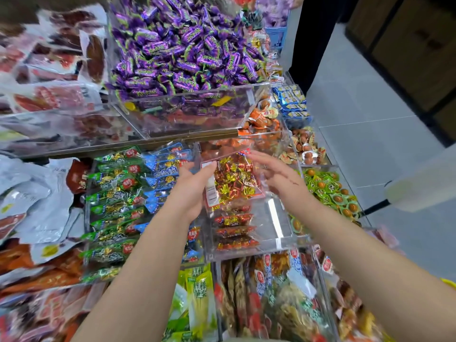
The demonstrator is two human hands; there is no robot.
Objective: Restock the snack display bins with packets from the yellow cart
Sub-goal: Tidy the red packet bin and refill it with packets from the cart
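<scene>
A clear bag of gold-and-red wrapped snacks (234,181) hangs over a clear acrylic bin (276,244) in the middle of the display. My left hand (195,186) grips the bag's left edge, thumb on its white label. My right hand (276,176) is at the bag's right side with fingers stretched out, touching its top corner. Several red-and-gold packets (234,230) lie in the bin under the bag. A sliver of the yellow cart (450,283) shows at the right edge.
Green and blue packets (118,201) fill the bin to the left. Purple candies (182,50) heap in the upper bin. Green egg packs (328,191) sit to the right, mixed packets (271,297) in the near bins. A person in dark clothes (313,38) stands in the aisle.
</scene>
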